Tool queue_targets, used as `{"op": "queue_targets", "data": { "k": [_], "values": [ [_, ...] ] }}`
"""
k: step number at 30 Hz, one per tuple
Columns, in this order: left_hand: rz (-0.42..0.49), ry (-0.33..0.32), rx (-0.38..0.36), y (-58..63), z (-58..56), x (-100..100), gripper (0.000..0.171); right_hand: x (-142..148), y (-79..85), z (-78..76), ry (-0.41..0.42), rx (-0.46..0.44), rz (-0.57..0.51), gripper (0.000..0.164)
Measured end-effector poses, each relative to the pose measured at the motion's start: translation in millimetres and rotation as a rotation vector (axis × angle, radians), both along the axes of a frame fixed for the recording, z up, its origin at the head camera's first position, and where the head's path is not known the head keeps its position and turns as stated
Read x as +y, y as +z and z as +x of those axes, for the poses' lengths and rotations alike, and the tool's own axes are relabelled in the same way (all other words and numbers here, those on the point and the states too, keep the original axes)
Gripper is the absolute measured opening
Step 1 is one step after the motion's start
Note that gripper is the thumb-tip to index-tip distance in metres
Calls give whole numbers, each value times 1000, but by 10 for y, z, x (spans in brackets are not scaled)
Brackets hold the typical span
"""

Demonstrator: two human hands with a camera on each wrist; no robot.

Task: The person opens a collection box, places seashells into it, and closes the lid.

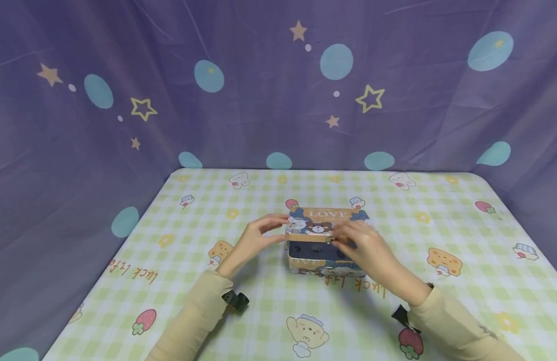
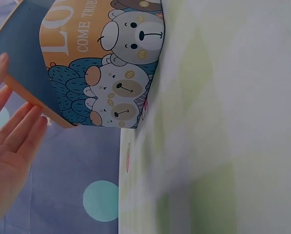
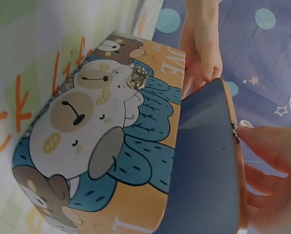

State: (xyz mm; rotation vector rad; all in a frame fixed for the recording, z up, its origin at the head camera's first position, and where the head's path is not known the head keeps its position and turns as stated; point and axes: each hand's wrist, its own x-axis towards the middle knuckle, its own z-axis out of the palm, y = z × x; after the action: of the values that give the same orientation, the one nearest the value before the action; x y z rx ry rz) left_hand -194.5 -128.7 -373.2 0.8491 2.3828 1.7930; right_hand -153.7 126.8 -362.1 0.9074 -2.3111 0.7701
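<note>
A small tin box [image 1: 328, 268] printed with cartoon bears and the word LOVE stands in the middle of the table. Its hinged lid [image 1: 312, 228] is tilted partway up, showing the dark blue inside. My right hand [image 1: 366, 248] pinches the lid's front rim beside the metal clasp [image 3: 236, 134]. At the lid's left side, my left hand [image 1: 255, 240] touches the rim with fairly straight fingertips, thumb apart from the fingers. On the box's front wall is the catch [image 3: 137, 77]. A few small dark shapes show inside, too unclear to tell.
A green-and-white checked tablecloth [image 1: 242, 326] with printed strawberries and cartoon figures covers the table. Behind it hangs a purple curtain [image 1: 269, 115] with stars and blue dots. Dark wrist cameras sit on both beige sleeves [image 1: 197, 311].
</note>
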Motion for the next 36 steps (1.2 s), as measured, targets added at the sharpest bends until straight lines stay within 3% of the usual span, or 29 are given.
{"op": "queue_targets", "data": {
  "k": [7, 14, 36],
  "values": [
    [-53, -20, -13, -27, 27, -17, 39, 13, -71, 40, 27, 8, 7, 18],
    [-75, -60, 48, -67, 54, -20, 43, 14, -155, 91, 28, 2, 36, 19],
    [-167, -53, 60, -120, 149, -20, 44, -40, -396, 204, -6, -23, 25, 19]
  ]
}}
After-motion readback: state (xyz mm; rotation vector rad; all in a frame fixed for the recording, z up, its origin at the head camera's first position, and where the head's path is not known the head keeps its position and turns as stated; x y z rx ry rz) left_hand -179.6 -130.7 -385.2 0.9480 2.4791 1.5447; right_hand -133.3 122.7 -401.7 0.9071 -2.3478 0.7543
